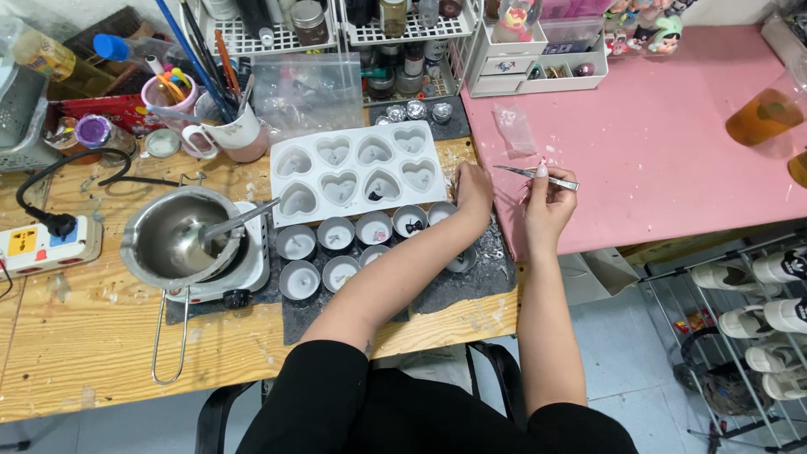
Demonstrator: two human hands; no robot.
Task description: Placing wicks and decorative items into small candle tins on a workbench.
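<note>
On the wooden tabletop (101, 336) the white heart mould (357, 172) sits behind a cluster of small round tins (336, 252). The left hand (472, 195), loosely curled and empty, rests by the tins; steadying them looks wise. The right hand (546, 206), its grip pinching metal tweezers (535, 175) over the pink surface (656, 143), should probably keep them level.

Steel melting pot (172, 240) on white hotplate (252, 269), power strip (42, 245) at bench's (76, 336) left edge, white drawer unit (538, 59) behind, shoe rack (748, 311) right.

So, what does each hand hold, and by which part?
The right hand pinches metal tweezers near their rear end, tips pointing left. The left hand holds nothing; it rests by the small round tins.
</note>
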